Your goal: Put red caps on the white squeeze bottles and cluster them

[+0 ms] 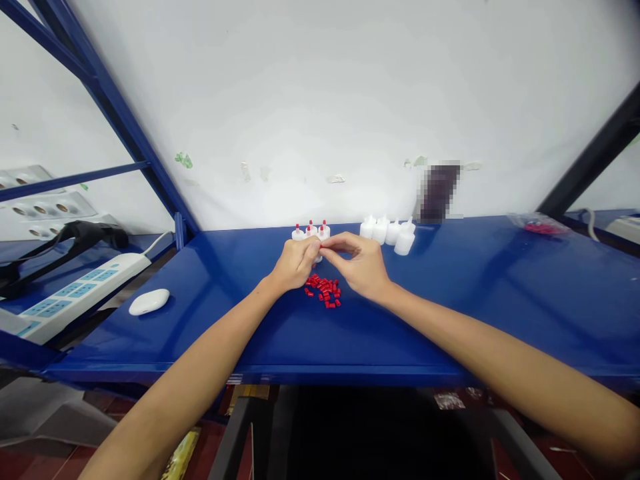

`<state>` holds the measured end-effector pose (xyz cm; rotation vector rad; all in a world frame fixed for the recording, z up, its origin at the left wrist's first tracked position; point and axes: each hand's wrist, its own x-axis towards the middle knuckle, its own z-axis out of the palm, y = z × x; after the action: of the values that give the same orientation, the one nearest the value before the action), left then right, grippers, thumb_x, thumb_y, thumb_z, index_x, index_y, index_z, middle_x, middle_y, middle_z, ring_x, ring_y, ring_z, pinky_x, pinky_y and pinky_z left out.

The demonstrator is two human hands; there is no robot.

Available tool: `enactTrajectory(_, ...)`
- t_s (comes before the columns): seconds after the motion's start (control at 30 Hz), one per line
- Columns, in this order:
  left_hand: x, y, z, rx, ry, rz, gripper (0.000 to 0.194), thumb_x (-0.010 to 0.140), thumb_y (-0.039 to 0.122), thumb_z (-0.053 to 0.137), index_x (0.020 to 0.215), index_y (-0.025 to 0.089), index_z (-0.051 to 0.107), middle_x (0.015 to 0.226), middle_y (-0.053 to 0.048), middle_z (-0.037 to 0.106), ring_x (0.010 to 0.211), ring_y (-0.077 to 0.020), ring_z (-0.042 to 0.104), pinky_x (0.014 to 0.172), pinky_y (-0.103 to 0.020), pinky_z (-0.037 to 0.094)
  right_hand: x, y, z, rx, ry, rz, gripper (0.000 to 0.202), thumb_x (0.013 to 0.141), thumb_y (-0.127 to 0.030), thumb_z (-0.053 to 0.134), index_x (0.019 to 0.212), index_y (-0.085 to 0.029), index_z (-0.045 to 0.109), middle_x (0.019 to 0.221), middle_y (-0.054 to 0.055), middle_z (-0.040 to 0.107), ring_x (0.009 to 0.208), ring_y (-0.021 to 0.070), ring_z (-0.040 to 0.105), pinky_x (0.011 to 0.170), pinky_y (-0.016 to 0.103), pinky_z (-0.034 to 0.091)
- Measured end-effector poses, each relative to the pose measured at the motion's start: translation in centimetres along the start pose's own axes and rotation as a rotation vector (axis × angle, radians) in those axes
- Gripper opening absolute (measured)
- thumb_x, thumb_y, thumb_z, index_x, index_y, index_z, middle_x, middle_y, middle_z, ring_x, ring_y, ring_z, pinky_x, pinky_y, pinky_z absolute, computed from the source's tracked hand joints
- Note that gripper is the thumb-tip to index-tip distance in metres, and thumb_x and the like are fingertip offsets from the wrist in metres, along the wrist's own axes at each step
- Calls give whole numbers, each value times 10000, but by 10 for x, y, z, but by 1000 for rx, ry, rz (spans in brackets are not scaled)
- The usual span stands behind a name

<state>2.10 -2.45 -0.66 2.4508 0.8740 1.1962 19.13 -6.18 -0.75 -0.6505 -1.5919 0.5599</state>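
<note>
My left hand [295, 263] is closed around a small white squeeze bottle [319, 259], mostly hidden by the fingers. My right hand [364, 267] pinches a small red cap [322, 246] at the top of that bottle, and the fingertips of both hands meet there. Just below, a loose pile of red caps [325, 288] lies on the blue table. Several white bottles with red-capped nozzles [298, 233] stand upright behind my left hand. Behind my right hand is a group of white bottles without red caps [380, 231], with bare pointed nozzles.
A blue table [450, 320] runs along a white wall. To the left are a white rounded case [149, 302], a power strip [83, 293] and a black strap-like object [60, 247]. A clear bag with red pieces [543, 228] lies back right; blue posts frame the left.
</note>
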Motion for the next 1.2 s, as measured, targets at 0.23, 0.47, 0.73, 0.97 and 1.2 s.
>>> enactTrajectory(0.23,2,4,-3,-65,-19,-99,570,938,621,434,611,166,540,503,11,504,521,-117,468,543,-253,368,-2,-1,-2,-267,-2,-147,89,850,-205,633,901,-238,567,861,5,715,826,194,712,798,361,573)
enactTrajectory(0.47,7,-2,-5,-148,248,-126,587,933,590,423,521,174,468,473,11,449,489,-107,411,514,-259,338,-6,-6,-1,-488,-232,-343,213,857,-149,565,1038,-232,640,1288,82,679,1188,245,624,1007,444,472)
enactTrajectory(0.73,6,-5,-5,-240,191,-125,554,947,575,403,590,165,507,491,11,463,461,-98,410,471,-250,332,-7,-2,-3,-643,-407,-357,412,904,-231,575,1313,-200,619,1546,128,467,1469,295,362,1162,550,351)
enactTrajectory(0.97,7,-10,-3,-390,99,-254,533,969,606,341,980,154,624,524,28,505,420,-110,441,424,-235,363,-3,4,-3,-508,-230,-271,517,906,-185,529,1423,-185,533,1491,115,538,1413,239,451,1176,494,364)
enactTrajectory(1.2,11,-30,-17,-214,238,-428,491,968,533,321,863,161,626,475,32,486,410,-114,451,466,-235,383,8,31,-4,-607,-283,-76,519,883,-247,556,1399,-191,556,1472,118,554,1400,311,443,1137,568,376)
